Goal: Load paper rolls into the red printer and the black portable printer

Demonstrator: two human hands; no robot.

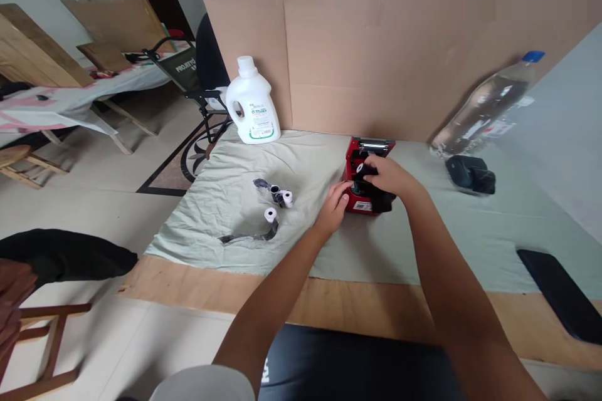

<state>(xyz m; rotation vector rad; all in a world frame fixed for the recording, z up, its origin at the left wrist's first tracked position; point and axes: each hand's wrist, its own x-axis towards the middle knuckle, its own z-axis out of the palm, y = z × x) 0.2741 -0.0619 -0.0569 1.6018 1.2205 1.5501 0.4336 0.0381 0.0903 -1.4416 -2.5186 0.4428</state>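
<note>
A small red printer stands on the cloth-covered table with its lid raised. My right hand is over its open bay, fingers closed on a dark paper roll whose white end shows; a black strip hangs down over the printer's front. Against the printer's left side rests my left hand, fingers stretched out and holding nothing. To the left lie more small rolls: a white-ended roll with a dark strip trailing from it, and a second roll beside a dark strip. The bay's inside is partly hidden by my right hand.
A white detergent jug stands at the back left, before a cardboard panel. On the right are a large clear bottle, leaning, a black object and a dark phone-like slab. Another person's hand shows at far left.
</note>
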